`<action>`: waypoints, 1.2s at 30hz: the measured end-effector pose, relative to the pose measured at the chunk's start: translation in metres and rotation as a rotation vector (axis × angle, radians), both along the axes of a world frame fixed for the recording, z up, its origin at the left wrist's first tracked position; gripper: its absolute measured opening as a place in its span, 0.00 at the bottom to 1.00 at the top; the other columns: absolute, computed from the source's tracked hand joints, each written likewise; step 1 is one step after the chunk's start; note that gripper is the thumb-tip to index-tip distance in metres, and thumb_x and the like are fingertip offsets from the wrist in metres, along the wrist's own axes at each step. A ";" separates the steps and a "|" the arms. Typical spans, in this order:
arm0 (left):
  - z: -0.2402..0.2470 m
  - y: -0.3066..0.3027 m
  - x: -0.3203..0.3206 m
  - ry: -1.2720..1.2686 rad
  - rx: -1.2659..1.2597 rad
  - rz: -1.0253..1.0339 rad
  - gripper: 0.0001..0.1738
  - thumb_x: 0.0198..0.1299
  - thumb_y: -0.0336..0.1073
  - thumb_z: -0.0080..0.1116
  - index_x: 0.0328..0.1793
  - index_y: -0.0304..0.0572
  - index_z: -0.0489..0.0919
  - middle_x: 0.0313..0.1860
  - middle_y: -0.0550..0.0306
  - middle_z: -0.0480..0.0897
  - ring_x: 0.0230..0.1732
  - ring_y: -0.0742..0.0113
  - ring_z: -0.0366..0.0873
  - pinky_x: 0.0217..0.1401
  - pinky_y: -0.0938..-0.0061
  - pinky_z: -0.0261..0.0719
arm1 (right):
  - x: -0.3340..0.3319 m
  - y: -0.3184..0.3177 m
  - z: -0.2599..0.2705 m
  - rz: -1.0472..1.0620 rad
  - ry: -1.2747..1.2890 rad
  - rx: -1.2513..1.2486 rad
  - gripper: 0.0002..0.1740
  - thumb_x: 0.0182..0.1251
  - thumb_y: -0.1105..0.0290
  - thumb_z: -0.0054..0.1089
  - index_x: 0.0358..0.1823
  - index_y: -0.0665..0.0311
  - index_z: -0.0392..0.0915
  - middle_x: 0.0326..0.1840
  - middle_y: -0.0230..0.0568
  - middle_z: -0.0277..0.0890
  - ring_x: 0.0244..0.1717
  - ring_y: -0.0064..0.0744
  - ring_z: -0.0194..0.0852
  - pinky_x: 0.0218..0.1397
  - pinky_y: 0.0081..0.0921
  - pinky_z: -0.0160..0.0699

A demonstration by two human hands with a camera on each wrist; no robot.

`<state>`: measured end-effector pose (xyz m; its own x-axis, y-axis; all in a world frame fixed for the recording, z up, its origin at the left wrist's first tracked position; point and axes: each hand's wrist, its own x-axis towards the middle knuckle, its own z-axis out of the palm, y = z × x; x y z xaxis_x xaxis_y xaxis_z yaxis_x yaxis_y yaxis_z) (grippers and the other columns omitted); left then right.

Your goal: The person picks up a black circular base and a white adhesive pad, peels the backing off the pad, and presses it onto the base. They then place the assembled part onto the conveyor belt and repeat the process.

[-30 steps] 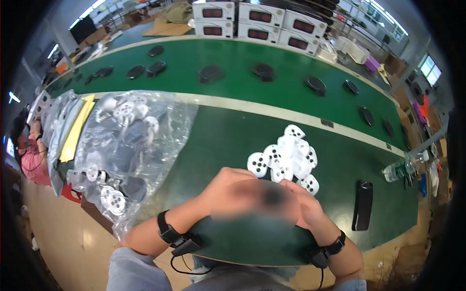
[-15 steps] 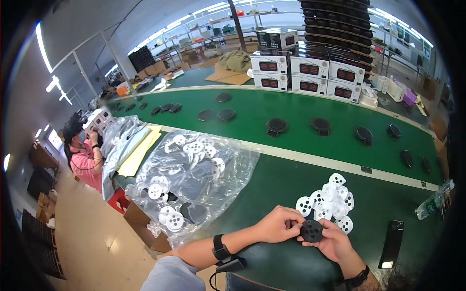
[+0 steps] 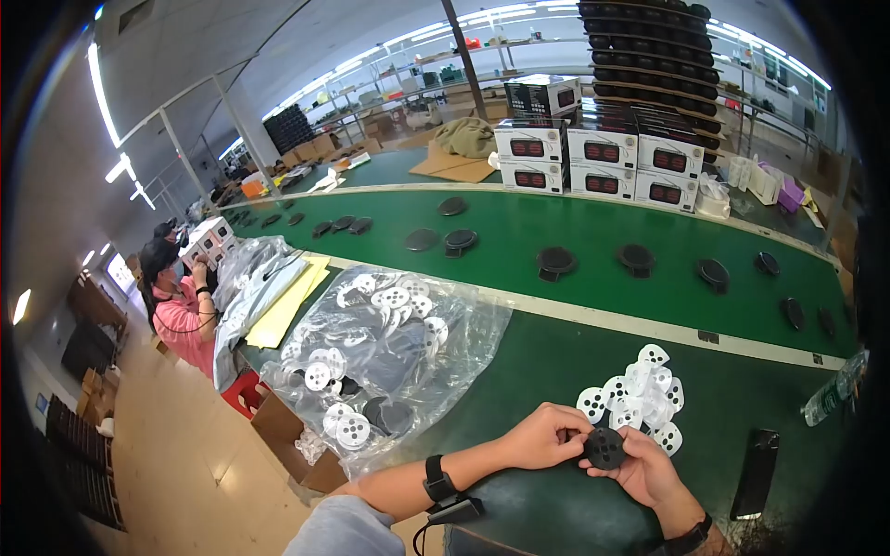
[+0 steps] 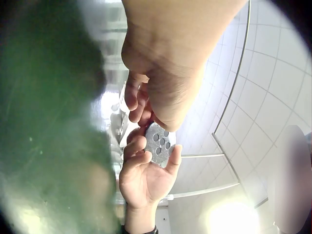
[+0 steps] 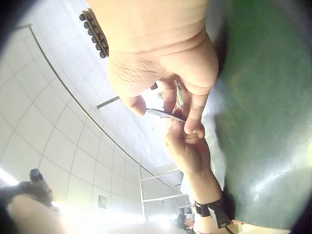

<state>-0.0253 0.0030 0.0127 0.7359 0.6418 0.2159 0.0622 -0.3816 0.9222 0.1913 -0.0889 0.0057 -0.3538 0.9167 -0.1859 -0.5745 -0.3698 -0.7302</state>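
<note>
A round dark disc (image 3: 604, 448) with several holes is held up over the near part of the green table, in front of a pile of white perforated pieces (image 3: 640, 394). My right hand (image 3: 650, 468) grips its right edge between thumb and fingers. At its left edge the thumb and curled fingers of my left hand (image 3: 547, 435) pinch the rim. In the left wrist view the disc (image 4: 160, 143) looks grey and faces the camera; the right wrist view shows the disc (image 5: 165, 115) nearly edge-on.
A clear plastic bag (image 3: 464, 343) of white and dark discs lies at left, beside yellow sheets (image 3: 289, 301). A black phone-like object (image 3: 756, 474) and a bottle (image 3: 834, 389) are at right. Dark round parts line the green strip (image 3: 501, 269) behind. A person in pink (image 3: 184, 324) sits at far left.
The head view has tilted up and turned left, bringing more of the room into view. The disc, blurred a second ago, now shows clearly between both hands.
</note>
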 end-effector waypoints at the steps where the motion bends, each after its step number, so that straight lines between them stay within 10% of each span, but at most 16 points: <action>1: -0.001 0.000 0.000 -0.003 0.002 0.000 0.07 0.57 0.23 0.57 0.40 0.32 0.83 0.33 0.57 0.82 0.24 0.76 0.72 0.26 0.78 0.70 | 0.000 0.000 0.000 0.003 -0.003 0.002 0.14 0.75 0.67 0.46 0.51 0.72 0.68 0.59 0.63 0.75 0.59 0.59 0.79 0.63 0.48 0.80; 10: -0.007 0.004 -0.002 -0.087 0.092 0.013 0.12 0.53 0.24 0.56 0.42 0.32 0.85 0.34 0.52 0.84 0.28 0.68 0.79 0.31 0.75 0.76 | -0.016 -0.005 0.008 -0.116 -0.069 -0.026 0.18 0.71 0.64 0.47 0.49 0.75 0.69 0.54 0.62 0.77 0.50 0.63 0.83 0.51 0.48 0.87; 13: -0.012 0.008 -0.001 -0.115 0.063 0.091 0.11 0.56 0.25 0.57 0.43 0.32 0.85 0.34 0.51 0.85 0.29 0.67 0.82 0.32 0.75 0.77 | 0.018 0.006 -0.040 0.160 -0.018 0.096 0.32 0.78 0.58 0.47 0.75 0.71 0.59 0.74 0.59 0.63 0.72 0.55 0.66 0.68 0.50 0.72; 22: -0.018 0.015 -0.001 -0.189 0.145 0.162 0.06 0.62 0.25 0.62 0.43 0.33 0.85 0.44 0.52 0.85 0.39 0.65 0.83 0.40 0.73 0.81 | 0.010 0.005 -0.023 0.099 -0.048 0.049 0.27 0.75 0.62 0.52 0.69 0.71 0.66 0.64 0.52 0.75 0.58 0.55 0.80 0.59 0.45 0.83; 36: -0.022 0.021 -0.007 -0.129 0.104 0.188 0.07 0.51 0.28 0.74 0.28 0.35 0.84 0.28 0.57 0.84 0.31 0.70 0.80 0.36 0.75 0.78 | 0.006 0.005 -0.020 0.093 -0.113 0.049 0.27 0.75 0.62 0.52 0.69 0.70 0.68 0.62 0.51 0.78 0.56 0.53 0.81 0.55 0.43 0.84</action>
